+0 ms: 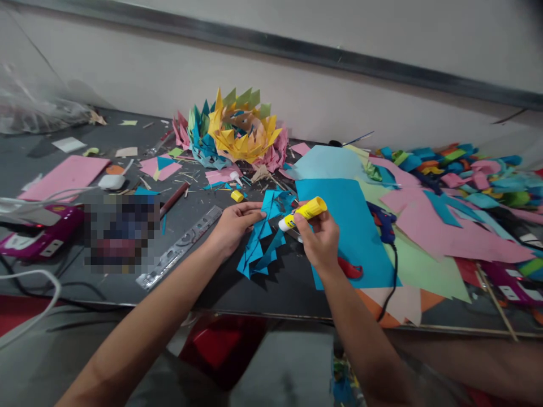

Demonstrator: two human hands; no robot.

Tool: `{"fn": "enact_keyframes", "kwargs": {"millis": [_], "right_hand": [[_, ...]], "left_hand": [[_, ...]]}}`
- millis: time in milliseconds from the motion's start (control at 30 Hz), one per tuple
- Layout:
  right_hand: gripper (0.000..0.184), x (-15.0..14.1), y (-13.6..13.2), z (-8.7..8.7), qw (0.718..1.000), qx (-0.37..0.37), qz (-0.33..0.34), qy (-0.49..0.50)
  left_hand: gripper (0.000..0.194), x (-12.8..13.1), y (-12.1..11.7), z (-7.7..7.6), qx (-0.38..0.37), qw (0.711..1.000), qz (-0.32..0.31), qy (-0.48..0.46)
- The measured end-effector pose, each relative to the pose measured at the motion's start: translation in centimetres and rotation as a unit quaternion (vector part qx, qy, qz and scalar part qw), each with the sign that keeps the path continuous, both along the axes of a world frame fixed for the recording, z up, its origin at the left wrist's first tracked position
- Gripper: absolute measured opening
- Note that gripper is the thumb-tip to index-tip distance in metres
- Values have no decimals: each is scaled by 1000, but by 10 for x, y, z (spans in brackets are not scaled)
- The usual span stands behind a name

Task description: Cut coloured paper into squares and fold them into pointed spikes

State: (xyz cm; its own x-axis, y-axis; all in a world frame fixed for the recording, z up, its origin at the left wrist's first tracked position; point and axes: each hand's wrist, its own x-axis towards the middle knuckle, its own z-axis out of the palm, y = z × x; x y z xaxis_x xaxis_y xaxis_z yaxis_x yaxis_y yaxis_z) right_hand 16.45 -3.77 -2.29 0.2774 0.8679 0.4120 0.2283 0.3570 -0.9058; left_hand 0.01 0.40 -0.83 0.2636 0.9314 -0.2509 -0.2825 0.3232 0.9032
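My right hand is closed around a yellow glue stick, its white tip pointing left and down onto a folded blue paper piece. My left hand lies on the left part of that blue piece, fingers curled over it and pressing it to the dark table. The yellow glue cap lies loose on the table just beyond my left hand. A flat blue paper sheet lies under and to the right of my right hand.
A layered paper flower of yellow, blue and pink stands at the back. A metal ruler lies left of my left hand. A blue glue gun with a black cord, red scissors handles and many coloured paper sheets crowd the right.
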Motion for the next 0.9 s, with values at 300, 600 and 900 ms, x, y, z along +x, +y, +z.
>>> {"fn": "enact_keyframes", "kwargs": {"millis": [300, 600, 900], "right_hand": [[19, 1, 5, 11, 981, -101, 123, 114], [18, 6, 4, 9, 951, -147, 182, 202], [19, 5, 1, 12, 938, -180, 222, 197]], "left_hand": [[24, 6, -2, -5, 121, 993, 6, -13], [13, 5, -4, -6, 218, 972, -74, 50], [28, 3, -6, 4, 180, 979, -60, 68]]}}
